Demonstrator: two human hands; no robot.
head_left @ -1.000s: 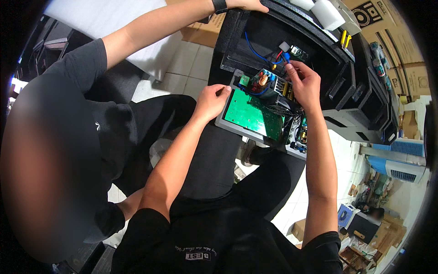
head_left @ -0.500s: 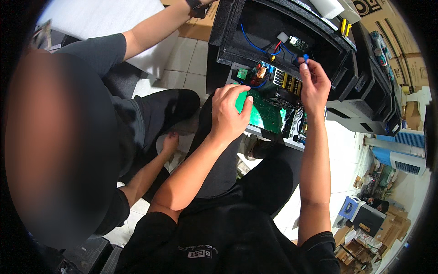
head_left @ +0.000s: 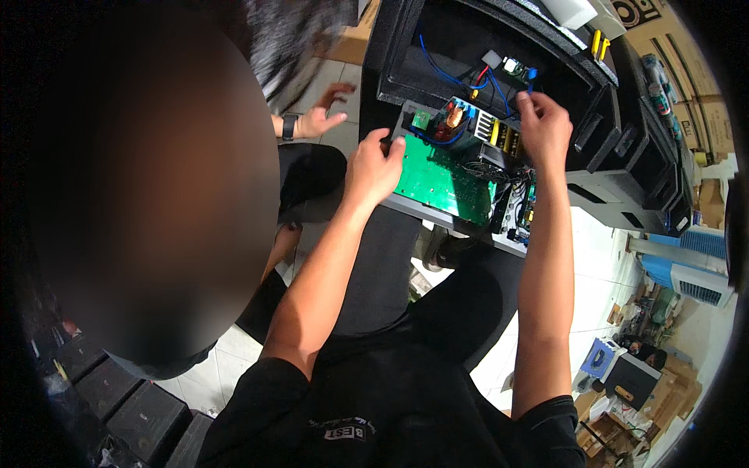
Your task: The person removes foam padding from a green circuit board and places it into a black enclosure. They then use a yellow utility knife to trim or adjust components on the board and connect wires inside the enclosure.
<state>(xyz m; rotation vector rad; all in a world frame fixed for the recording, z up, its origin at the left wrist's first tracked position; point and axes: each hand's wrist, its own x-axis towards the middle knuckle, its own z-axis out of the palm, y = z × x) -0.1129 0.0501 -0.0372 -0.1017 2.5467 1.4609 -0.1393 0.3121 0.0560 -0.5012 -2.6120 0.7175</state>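
My right hand (head_left: pixel 545 129) pinches a blue wire just below its blue connector (head_left: pixel 532 74). The connector stands close beside a small circuit board (head_left: pixel 514 68) inside the black speaker cabinet (head_left: pixel 384 74). At the left edge of the amplifier module (head_left: pixel 421 211), my left hand (head_left: pixel 374 168) has its thumb over the rim and its fingers curled; the lower fingers are hidden. The module carries a large green circuit board (head_left: pixel 445 179), a copper coil (head_left: pixel 454 117) and dark heatsinks, and lies by the cabinet opening over my legs. Blue and red wires run into the cabinet.
Another person sits close on my left, with a hand (head_left: pixel 318 121) near the cabinet's left side. Yellow-handled pliers (head_left: pixel 599 45) lie on the cabinet's upper edge, near a power tool (head_left: pixel 658 82). More black cabinets (head_left: pixel 148 413) stand at the lower left.
My right hand has brought the blue connector up beside the small board. My left hand has slid left to the module's edge. The other person has leaned in and lowered a hand.
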